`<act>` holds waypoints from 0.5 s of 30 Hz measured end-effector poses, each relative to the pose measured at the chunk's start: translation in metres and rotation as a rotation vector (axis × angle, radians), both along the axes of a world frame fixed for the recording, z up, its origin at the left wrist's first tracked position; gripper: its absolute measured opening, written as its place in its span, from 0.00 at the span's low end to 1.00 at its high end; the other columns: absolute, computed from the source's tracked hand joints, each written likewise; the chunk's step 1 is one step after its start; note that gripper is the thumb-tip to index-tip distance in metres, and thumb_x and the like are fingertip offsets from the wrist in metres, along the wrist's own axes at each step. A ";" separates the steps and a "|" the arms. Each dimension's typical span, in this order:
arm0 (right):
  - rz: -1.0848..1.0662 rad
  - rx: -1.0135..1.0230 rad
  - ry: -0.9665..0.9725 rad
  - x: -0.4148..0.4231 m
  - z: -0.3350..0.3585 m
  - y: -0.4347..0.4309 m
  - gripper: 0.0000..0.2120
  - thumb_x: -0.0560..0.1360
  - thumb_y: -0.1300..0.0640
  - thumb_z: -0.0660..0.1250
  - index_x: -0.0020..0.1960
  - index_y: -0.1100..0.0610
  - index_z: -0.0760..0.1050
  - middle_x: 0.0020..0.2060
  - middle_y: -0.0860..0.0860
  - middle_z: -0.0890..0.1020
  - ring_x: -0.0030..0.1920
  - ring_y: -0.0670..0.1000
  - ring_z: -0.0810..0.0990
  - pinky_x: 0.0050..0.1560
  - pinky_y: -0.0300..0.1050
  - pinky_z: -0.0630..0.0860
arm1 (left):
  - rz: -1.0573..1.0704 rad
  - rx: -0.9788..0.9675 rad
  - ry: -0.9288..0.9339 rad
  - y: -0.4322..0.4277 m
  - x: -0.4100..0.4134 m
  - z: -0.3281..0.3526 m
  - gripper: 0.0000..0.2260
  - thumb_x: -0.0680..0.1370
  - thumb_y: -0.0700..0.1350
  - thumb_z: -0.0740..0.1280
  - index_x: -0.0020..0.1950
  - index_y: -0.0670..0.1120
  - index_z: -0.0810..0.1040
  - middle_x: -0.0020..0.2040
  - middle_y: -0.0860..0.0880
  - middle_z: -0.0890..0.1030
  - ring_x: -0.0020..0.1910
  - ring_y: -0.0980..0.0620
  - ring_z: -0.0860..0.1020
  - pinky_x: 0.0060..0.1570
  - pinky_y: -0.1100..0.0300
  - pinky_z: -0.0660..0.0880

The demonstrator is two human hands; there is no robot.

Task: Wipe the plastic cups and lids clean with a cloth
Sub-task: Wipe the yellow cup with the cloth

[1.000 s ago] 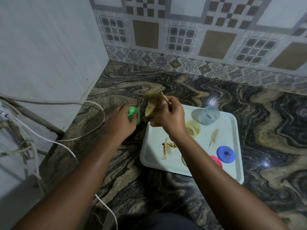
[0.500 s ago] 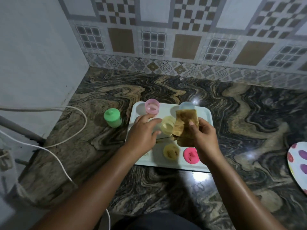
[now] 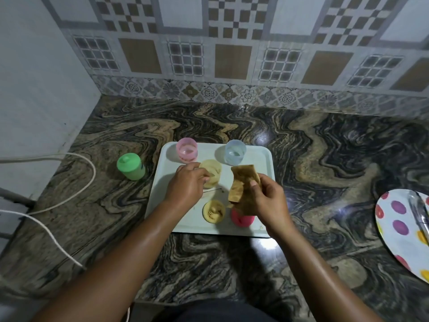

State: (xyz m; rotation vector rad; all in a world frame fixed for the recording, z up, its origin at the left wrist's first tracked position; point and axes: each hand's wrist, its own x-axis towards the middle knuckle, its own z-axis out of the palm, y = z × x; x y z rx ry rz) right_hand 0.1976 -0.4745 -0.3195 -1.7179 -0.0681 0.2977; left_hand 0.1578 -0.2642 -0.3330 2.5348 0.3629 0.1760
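Reaching over the white tray, the left grip curls thumb and fingers round the left wall of the yellow cup, which stands mid-tray. The right grip pinches the brown cloth just right of that cup. The cup likely needs lifting rightward to meet the cloth.

Single head-worn wide-angle view, looking forward and down, close over the tray, facing the tiled wall.
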 end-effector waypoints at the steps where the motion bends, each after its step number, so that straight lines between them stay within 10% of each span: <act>1: 0.004 -0.007 -0.021 0.001 0.001 0.001 0.15 0.84 0.63 0.62 0.53 0.45 0.82 0.46 0.42 0.88 0.49 0.43 0.85 0.53 0.46 0.79 | 0.002 -0.024 -0.045 0.000 -0.001 0.005 0.06 0.77 0.41 0.71 0.51 0.47 0.85 0.58 0.46 0.81 0.59 0.43 0.76 0.57 0.51 0.75; 6: 0.082 0.030 -0.158 -0.002 0.011 0.015 0.17 0.84 0.54 0.60 0.69 0.42 0.78 0.56 0.43 0.86 0.57 0.51 0.85 0.58 0.57 0.83 | 0.000 -0.191 -0.197 -0.005 -0.018 0.055 0.04 0.77 0.43 0.72 0.49 0.48 0.86 0.51 0.54 0.84 0.56 0.61 0.77 0.54 0.74 0.70; 15: 0.188 0.236 -0.151 -0.020 0.054 0.035 0.16 0.84 0.57 0.61 0.68 0.47 0.79 0.55 0.47 0.86 0.57 0.54 0.85 0.58 0.62 0.82 | 0.063 -0.471 -0.288 -0.007 -0.061 0.107 0.28 0.70 0.56 0.76 0.69 0.54 0.77 0.60 0.59 0.80 0.53 0.57 0.81 0.48 0.52 0.83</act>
